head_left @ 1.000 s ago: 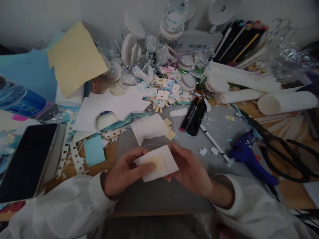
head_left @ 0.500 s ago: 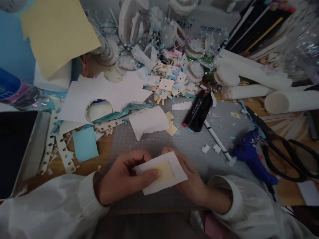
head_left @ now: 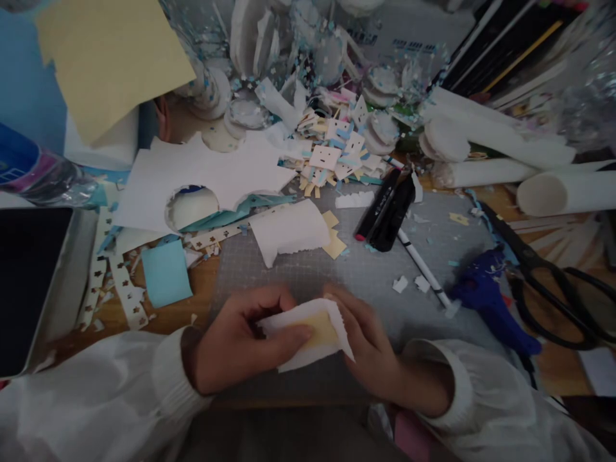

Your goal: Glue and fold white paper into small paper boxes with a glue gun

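A piece of white paper [head_left: 283, 324] with a torn-looking edge is held above the grey cutting mat [head_left: 231, 269]. On it lies a small yellow paper piece [head_left: 325, 328], pressed down by the thumb of my left hand [head_left: 245, 340]. The left fingers grip the white paper from below. My right hand [head_left: 373, 346] is at the paper's right edge, which bends upward against its fingers; the fingertips behind the paper are hidden. Just beyond my hands, a curled white sheet [head_left: 291, 228] rests on the mat, partly over some yellow paper scraps [head_left: 335, 240].
Black markers [head_left: 385, 208], a white pen [head_left: 423, 269], a blue glue gun [head_left: 495, 301] and black scissors [head_left: 543, 282] lie to the right. Small paper pieces with drawn faces [head_left: 325, 157] are heaped at the back. Blue sticky notes [head_left: 167, 273] and a tablet [head_left: 33, 282] are on the left.
The right end of the white paper has gone from flat to bent upward, with my right fingers now against it. My left thumb stays on the yellow piece. The view has shifted slightly.
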`<state>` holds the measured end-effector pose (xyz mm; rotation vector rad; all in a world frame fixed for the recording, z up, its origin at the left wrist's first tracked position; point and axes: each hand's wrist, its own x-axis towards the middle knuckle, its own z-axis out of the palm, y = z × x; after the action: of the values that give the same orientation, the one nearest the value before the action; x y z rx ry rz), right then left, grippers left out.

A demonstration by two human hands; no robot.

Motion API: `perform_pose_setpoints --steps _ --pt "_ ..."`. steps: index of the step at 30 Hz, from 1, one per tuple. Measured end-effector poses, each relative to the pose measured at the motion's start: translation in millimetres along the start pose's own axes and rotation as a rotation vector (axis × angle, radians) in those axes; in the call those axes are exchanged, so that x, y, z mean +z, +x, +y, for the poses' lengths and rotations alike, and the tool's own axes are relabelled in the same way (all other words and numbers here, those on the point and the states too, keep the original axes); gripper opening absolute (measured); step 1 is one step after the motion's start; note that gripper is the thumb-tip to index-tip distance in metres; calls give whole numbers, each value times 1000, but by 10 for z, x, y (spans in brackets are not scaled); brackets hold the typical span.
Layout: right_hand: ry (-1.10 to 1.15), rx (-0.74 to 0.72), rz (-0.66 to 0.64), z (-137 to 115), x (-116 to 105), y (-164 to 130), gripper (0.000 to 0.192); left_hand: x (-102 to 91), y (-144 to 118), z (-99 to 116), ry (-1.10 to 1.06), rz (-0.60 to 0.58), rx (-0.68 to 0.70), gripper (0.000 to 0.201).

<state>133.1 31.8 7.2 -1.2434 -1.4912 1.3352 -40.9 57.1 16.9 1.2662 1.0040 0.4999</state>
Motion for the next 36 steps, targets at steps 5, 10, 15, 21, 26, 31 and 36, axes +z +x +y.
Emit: perform_pose_setpoints --steps 5,10,15,21,26,31,36 --pt "-48 -36 -3 75 -16 -2 33 -2 9 9 -5 5 10 24" --pt "-295 -173 27 78 -64 32 27 3 4 6 24 13 26 21" --pt "-118 -120 17 36 -95 23 30 -17 4 6 23 41 37 23" --pt "135 -36 -121 0 -123 49 33 -26 29 13 -9 51 21 25" --pt "68 -74 -110 49 -99 38 24 -25 23 -2 -16 55 36 21" --pt "34 -135 -103 81 -69 27 23 -35 23 13 -67 6 106 16" --pt "129 -115 -147 43 -107 53 25 -28 32 32 -127 49 141 14"
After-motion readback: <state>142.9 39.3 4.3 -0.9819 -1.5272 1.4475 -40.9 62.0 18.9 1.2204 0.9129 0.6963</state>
